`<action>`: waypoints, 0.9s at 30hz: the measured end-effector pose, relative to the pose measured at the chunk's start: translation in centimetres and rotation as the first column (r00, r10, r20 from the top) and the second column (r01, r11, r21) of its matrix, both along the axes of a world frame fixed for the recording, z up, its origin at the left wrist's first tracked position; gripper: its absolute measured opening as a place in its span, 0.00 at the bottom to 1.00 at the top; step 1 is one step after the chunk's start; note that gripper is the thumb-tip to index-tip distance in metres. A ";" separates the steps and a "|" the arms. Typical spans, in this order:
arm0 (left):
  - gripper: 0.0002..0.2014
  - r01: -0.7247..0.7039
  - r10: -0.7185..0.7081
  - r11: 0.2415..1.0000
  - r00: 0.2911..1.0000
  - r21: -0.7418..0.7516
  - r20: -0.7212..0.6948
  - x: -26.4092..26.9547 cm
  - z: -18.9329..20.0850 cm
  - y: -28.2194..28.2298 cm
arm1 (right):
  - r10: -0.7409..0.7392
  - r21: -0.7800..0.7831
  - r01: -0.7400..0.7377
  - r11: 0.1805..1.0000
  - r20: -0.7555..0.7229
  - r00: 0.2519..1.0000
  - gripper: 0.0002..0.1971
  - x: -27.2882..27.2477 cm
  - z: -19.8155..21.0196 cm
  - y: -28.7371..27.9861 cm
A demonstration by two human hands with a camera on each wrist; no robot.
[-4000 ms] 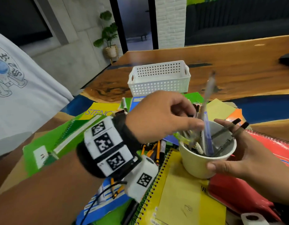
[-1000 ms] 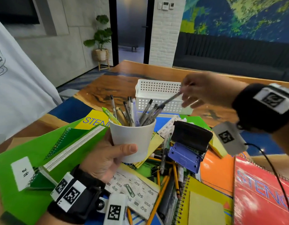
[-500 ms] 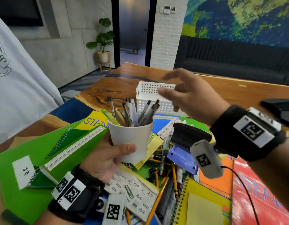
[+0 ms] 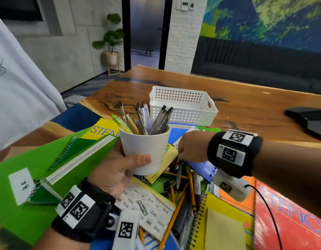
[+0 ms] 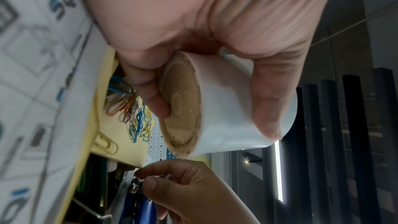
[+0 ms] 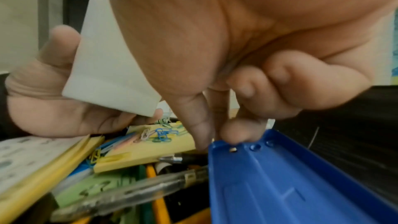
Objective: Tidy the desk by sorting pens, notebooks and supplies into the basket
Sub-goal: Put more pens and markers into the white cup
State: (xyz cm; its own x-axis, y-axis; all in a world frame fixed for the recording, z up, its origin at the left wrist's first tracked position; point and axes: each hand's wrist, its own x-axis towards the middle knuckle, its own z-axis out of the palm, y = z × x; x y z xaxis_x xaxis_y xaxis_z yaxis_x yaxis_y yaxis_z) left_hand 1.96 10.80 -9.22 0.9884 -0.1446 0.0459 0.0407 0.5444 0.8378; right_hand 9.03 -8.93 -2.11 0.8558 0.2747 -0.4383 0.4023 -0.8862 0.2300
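left hand [image 4: 118, 170]: I've got it wrapped round the white cup [image 4: 145, 152], thumb across the front, little finger tucked under the base; cup held up off the clutter

right hand [image 4: 190, 148]: down in the pile beside the cup, thumb and forefinger tips close together at the edge of the blue plastic piece [image 6: 290, 185]; ring and little fingers curled in; can't tell if I'm actually pinching anything yet

risk 1: cup tips while I'm looking at the pile, pens [image 4: 147, 120] lean out over the rim and could spill

risk 2: right fingers catch the blue piece instead of a pen (clear pen [image 6: 129, 193] lies just beside it, partly under stuff), so I'd drag the clutter

risk 3: loose paper clips [image 6: 159, 134] on the yellow pad [image 6: 146, 149] scatter if the pad gets bumped

cup contents: bunch of pens plus a green highlighter [image 4: 121, 123], upright-ish

basket [image 4: 183, 109]: white, perforated, on the desk behind the cup; inside mostly hidden, nothing seen sticking out

notebooks [image 4: 47, 159]: on the desk, not in basket
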 end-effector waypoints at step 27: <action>0.52 0.065 -0.065 0.993 0.998 0.101 -0.004 0.1 -0.6 -0.2 | 0.204 0.363 -0.642 0.676 0.744 0.636 0.21 -0.9 4.9 -5.7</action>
